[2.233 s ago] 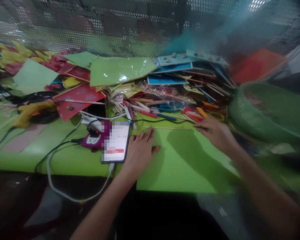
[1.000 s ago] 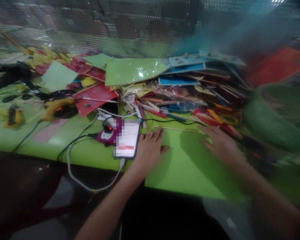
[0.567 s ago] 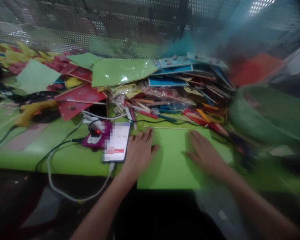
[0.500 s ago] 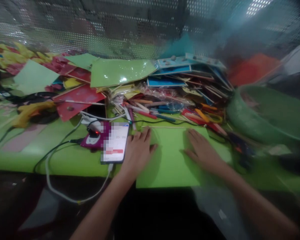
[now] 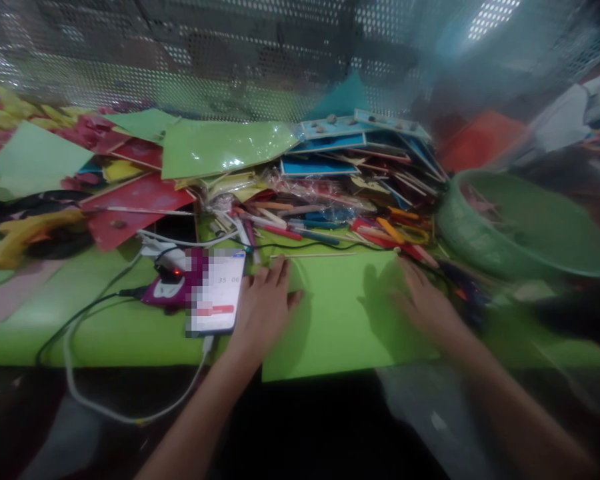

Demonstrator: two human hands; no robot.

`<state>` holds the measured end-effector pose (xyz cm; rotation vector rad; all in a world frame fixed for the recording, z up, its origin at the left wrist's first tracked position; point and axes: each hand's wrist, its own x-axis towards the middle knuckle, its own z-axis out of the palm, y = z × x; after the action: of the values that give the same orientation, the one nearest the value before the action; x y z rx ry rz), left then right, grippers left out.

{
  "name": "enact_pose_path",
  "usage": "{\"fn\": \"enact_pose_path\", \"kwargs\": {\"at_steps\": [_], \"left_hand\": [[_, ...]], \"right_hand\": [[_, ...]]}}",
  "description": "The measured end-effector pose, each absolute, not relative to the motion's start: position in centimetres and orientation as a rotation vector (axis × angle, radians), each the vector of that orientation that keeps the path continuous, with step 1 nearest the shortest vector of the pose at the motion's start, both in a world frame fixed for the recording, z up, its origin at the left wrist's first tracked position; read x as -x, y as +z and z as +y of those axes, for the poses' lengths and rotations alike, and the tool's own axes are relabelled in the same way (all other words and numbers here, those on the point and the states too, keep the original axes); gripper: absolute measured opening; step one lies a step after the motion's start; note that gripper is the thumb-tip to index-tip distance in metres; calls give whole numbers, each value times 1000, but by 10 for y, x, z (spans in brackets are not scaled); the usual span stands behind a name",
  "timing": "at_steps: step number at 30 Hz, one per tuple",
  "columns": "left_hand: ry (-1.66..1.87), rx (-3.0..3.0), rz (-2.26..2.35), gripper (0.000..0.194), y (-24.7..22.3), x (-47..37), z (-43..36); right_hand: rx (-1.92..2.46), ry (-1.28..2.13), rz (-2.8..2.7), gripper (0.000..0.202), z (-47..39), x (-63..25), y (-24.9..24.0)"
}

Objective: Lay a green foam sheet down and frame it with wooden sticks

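Note:
A bright green paper sheet point(image 5: 335, 327) lies in front of me at the table's edge. My left hand point(image 5: 266, 300) rests palm down on its left side, fingers stretched out and thumb apart, close beside a lit phone point(image 5: 227, 290). Over the sheet's right part is my right hand point(image 5: 423, 300), somewhat blurred, its fingers extended and holding nothing I can see. A shadow beside it suggests it is slightly raised. One thin wooden stick point(image 5: 320, 255) lies along the sheet's far edge, between the two hands.
Left of the phone are a purple power adapter point(image 5: 170, 293), a looping white cable point(image 5: 73, 373) and a yellow corded tool point(image 5: 35, 233). Behind lie pens point(image 5: 275, 227), orange-handled scissors point(image 5: 410, 230) and piled coloured cards point(image 5: 325, 165). A green basin point(image 5: 475, 233) stands at right.
My right hand has moved right, away from the sheet's middle, and seems to have lifted. My left hand stays on the sheet. The whole view has shifted slightly.

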<state>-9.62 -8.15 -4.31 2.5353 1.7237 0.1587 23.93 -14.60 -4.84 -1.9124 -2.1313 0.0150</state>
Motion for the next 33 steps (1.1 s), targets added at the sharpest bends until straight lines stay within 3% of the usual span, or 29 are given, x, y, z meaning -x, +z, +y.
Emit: {"fn": "enact_pose_path", "kwargs": {"at_steps": [15, 28, 33], "left_hand": [[132, -2538, 1730, 63, -38, 95, -82], [195, -2525, 1698, 64, -42, 97, -85], [197, -2515, 1678, 64, -43, 100, -86]], "right_hand": [[1884, -217, -2207, 62, -121, -267, -54], [1669, -323, -2411, 40, -39, -225, -28], [1847, -414, -2490, 35, -14, -209, -28]]}}
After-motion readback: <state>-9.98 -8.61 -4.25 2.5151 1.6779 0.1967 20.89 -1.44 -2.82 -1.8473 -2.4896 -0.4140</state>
